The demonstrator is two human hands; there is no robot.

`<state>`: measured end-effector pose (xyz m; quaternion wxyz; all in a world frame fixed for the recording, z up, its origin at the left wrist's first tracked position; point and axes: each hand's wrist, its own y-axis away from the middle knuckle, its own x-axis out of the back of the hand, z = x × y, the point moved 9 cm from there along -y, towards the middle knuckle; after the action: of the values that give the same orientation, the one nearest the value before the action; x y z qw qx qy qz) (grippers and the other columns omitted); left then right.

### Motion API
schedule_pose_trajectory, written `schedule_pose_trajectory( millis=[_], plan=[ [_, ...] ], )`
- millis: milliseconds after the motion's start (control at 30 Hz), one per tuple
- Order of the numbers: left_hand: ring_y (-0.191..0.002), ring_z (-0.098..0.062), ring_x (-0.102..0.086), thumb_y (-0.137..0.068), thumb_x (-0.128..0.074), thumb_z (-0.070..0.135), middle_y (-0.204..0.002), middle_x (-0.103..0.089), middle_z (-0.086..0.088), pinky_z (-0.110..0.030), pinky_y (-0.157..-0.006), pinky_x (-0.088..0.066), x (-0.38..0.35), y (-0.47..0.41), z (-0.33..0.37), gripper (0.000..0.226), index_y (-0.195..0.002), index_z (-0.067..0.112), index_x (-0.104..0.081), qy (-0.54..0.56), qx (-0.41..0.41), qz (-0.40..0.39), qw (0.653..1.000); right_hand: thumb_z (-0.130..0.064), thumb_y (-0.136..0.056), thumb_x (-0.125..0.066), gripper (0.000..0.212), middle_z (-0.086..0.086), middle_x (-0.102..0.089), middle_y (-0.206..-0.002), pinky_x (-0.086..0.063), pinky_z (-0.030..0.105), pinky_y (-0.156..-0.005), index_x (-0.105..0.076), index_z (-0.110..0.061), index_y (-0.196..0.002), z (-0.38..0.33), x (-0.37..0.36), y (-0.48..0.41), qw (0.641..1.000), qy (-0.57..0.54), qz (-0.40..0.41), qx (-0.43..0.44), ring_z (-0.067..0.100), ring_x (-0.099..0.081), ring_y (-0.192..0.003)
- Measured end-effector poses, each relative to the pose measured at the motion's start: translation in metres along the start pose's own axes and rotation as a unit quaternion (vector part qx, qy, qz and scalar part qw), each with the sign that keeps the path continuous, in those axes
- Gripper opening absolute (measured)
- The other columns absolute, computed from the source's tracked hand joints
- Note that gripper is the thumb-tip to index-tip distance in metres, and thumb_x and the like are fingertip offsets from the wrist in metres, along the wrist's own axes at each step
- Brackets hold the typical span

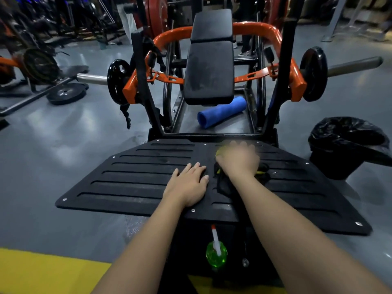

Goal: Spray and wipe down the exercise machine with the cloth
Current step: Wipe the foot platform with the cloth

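We record the exercise machine (261, 26), black uprights with an orange frame, standing on a grey floor. Its ribbed black footplate (137, 177) lies nearest the camera, and the black back pad (210, 71) rises beyond it. A bin (347, 145) with a black liner stands right of the footplate. A blue roll (221, 112) lies under the pad. The hands are apart: the left hand (187, 185) lies flat on the footplate, fingers straight. The right hand (238, 159), blurred, bears on the dark, yellow-edged cloth (223, 184) at the plate's centre, fingers bent over it. A green spray bottle (216, 253) stands below the plate's near edge. Plate markings are too blurred to read.
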<state>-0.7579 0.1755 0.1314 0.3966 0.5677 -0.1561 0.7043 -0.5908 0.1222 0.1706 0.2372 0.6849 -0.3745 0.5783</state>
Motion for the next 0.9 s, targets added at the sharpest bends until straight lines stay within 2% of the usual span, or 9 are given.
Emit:
schedule_pose_trajectory(
  millis=[300, 400, 500, 700, 900],
  plan=[
    [-0.158, -0.006, 0.000, -0.109, -0.022, 0.049, -0.171, -0.009, 0.014, -0.043, -0.128, 0.002, -0.002, -0.005, -0.003, 0.055, -0.162, 0.034, -0.023, 0.004, 0.005, 0.006, 1.000, -0.059, -0.089, -0.055, 0.051, 0.009, -0.057, -0.128, -0.047, 0.043, -0.089, -0.060, -0.024, -0.126, -0.012, -0.038, -0.071, 0.999, -0.006, -0.015, 0.042, 0.034, -0.048, -0.122],
    [-0.158, -0.007, -0.001, -0.109, -0.022, 0.049, -0.171, -0.010, 0.013, -0.044, -0.128, 0.001, 0.000, -0.008, -0.004, 0.054, -0.161, 0.034, -0.024, 0.002, 0.006, 0.006, 1.000, -0.058, -0.089, -0.056, 0.055, 0.008, -0.052, -0.134, -0.048, 0.045, -0.090, -0.056, -0.025, -0.133, -0.011, -0.040, -0.068, 0.997, -0.009, -0.056, 0.044, 0.037, -0.044, -0.127],
    [-0.158, -0.010, -0.003, -0.110, -0.023, 0.049, -0.171, -0.012, 0.012, -0.045, -0.128, 0.000, 0.001, -0.005, -0.001, 0.054, -0.161, 0.033, -0.026, 0.001, 0.004, 0.005, 1.000, -0.056, -0.087, -0.059, 0.057, 0.008, -0.051, -0.136, -0.048, 0.047, -0.093, -0.055, -0.025, -0.134, -0.003, -0.029, -0.052, 0.994, -0.012, -0.097, 0.039, 0.038, -0.042, -0.128],
    [-0.159, -0.013, -0.005, -0.110, -0.022, 0.047, -0.172, -0.013, 0.008, -0.047, -0.128, -0.002, 0.005, -0.001, 0.002, 0.054, -0.161, 0.031, -0.027, -0.005, 0.005, 0.000, 1.000, -0.061, -0.081, -0.059, 0.058, 0.008, -0.059, -0.130, -0.048, 0.042, -0.095, -0.060, -0.025, -0.127, 0.012, 0.006, 0.012, 0.993, 0.010, -0.097, 0.063, 0.035, -0.050, -0.123],
    [-0.159, -0.015, -0.004, -0.110, -0.019, 0.045, -0.173, -0.009, 0.006, -0.048, -0.128, -0.002, 0.004, 0.005, 0.003, 0.056, -0.164, 0.029, -0.021, -0.010, 0.007, -0.016, 1.000, -0.062, -0.082, -0.056, 0.052, 0.006, -0.064, -0.120, -0.045, 0.039, -0.085, -0.061, -0.024, -0.117, 0.029, 0.045, 0.084, 0.992, 0.037, -0.093, 0.071, 0.033, -0.056, -0.115]
  ],
)
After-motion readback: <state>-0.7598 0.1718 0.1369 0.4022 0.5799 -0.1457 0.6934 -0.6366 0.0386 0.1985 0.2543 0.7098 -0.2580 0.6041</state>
